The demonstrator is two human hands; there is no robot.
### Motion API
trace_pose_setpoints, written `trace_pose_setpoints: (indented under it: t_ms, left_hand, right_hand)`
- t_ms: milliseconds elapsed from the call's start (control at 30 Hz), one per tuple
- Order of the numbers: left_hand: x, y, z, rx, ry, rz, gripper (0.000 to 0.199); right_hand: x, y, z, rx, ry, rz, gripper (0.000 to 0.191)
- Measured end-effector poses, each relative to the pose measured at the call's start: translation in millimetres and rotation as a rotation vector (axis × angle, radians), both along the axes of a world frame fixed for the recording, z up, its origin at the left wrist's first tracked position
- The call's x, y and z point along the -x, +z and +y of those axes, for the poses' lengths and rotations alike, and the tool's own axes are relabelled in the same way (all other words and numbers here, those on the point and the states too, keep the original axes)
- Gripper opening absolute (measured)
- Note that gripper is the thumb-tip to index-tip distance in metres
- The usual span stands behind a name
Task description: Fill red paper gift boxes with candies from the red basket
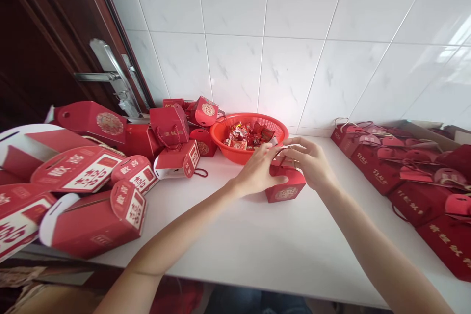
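Note:
A small red gift box [286, 192] with a round gold emblem stands upright on the white table, in front of the basket. My left hand [259, 170] grips its upper left side, thumb lying across the front and fingers at the top. At the top right, my right hand [308, 161] has its fingers bent round the dark cord handle and the box's upper edge. The hands meet above the box, so its top is partly hidden. Just behind them is an orange-red plastic basket [235, 158] holding wrapped candies [239, 132].
Several red gift boxes [99, 216], some with open ends, are piled on the left of the white table [221, 240]. Rows of upright red boxes [379, 171] line the right side. A tiled wall [235, 68] rises behind; a dark wooden door [55, 34] is at left.

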State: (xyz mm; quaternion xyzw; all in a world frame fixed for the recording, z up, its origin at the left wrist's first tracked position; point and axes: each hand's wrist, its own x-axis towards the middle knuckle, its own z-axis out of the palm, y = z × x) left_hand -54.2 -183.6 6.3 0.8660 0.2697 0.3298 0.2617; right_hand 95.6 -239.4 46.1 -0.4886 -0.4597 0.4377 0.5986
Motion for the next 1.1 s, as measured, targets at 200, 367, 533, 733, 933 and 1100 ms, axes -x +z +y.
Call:
trace_pose_setpoints:
  t_ms: [200,367,533,733,933,1100]
  left_hand:
    - [-9.9,-21.7,16.0,0.317,-0.195,-0.043,0.050]
    - [-14.7,-36.5,18.7,0.530,-0.274,-0.092,0.057]
    - [-16.5,-44.9,13.6,0.589,-0.267,-0.167,0.057]
    - [-18.5,-52.0,10.9,0.621,-0.239,-0.219,0.062]
    - [-19.9,-65.1,3.8,0.758,-0.306,-0.306,0.081]
    - [-19.1,-80.5,-1.5,0.700,-0.185,-0.345,0.089]
  right_hand:
    - [-21.2,9.5,-4.7,0.067,0.045,0.106,0.026]
    - [-27.9,2.6,-4.8,0.055,0.047,-0.017,0.030]
    - [-34.6,-2.6,0.4,0.014,0.013,-0.395,0.029]
    - [-37.7,9.0,2.1,0.063,-0.074,-1.118,0.031]
    - [-32.4,17.0,-3.6,0.163,-0.165,-1.546,0.032]
    - [-54.4,44.5,-4.8,0.144,-0.275,-1.459,0.025]
